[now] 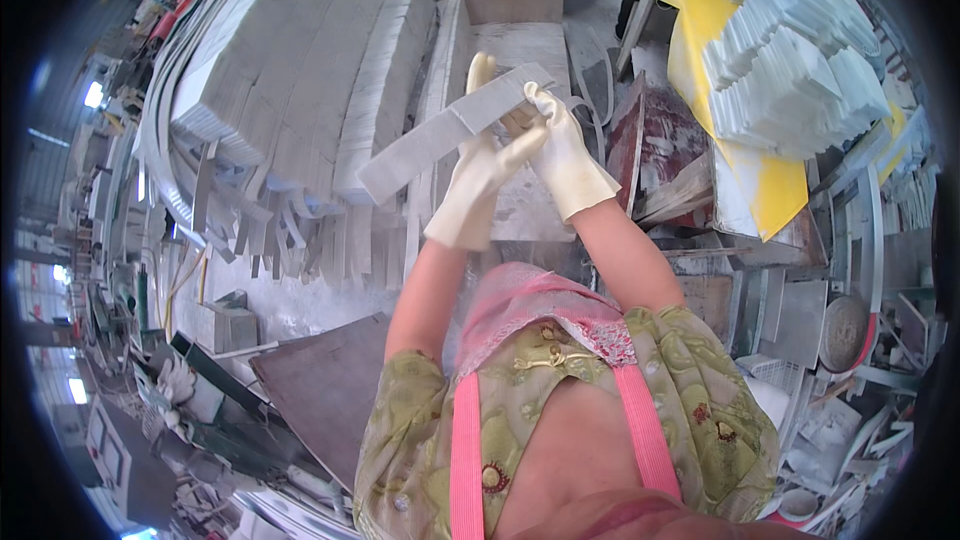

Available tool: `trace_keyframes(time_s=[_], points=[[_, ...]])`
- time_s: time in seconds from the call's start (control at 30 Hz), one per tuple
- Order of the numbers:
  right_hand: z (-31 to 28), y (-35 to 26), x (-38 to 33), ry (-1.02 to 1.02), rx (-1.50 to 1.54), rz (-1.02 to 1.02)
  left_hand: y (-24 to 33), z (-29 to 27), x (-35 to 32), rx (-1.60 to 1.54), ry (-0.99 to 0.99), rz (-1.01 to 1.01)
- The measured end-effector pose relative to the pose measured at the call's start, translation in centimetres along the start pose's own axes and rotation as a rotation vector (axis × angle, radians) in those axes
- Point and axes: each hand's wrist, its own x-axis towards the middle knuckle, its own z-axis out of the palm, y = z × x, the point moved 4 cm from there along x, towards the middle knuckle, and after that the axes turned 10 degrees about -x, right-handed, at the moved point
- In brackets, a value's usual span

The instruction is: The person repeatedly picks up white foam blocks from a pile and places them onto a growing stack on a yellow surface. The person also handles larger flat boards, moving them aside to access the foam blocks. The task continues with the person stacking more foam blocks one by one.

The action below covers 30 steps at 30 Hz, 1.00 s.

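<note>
Both my hands wear pale rubber gloves and are raised in front of me. Together they hold a long, flat grey stone strip that slants from lower left to upper right. My left hand supports the strip from below near its middle. My right hand grips its upper right end, thumb over the top edge. The strip's lower left end hangs free over a stack of similar strips.
Big stacks of cut grey stone strips fill the upper left, with loose pieces below them. White cut pieces lie on a yellow sheet at upper right. A brown board sits lower left; slabs and clutter crowd the right.
</note>
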Motion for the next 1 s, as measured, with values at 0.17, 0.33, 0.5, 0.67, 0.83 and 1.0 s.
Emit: trace_keyframes(time_s=[0.17, 0.33, 0.5, 0.67, 0.83, 1.0], points=[[0.2, -1.4, -1.9, -0.080, -0.135, -0.038, 3.2, 1.7, 2.3, -0.148, -0.012, -0.017], [-2.2, -9.1, -4.6, 0.225, -0.743, -0.296, 3.3, 1.6, 4.7, -0.023, -0.088, -0.130], [-1.0, -11.9, -2.6, -0.201, -1.347, -0.708, 4.2, 4.3, 6.3, -0.115, -0.242, -0.070], [-1.4, -10.5, -2.1, -0.284, -1.261, -0.366, 7.2, 5.3, 7.2, -0.048, -0.258, -0.094], [-0.6, -11.4, -3.4, -0.210, -1.153, -0.346, 8.8, 4.3, 6.9, -0.076, -0.190, -0.176], [0.0, -11.1, -3.4, -0.058, -0.797, -0.445, 9.0, 4.3, 7.1, -0.080, -0.057, -0.062]])
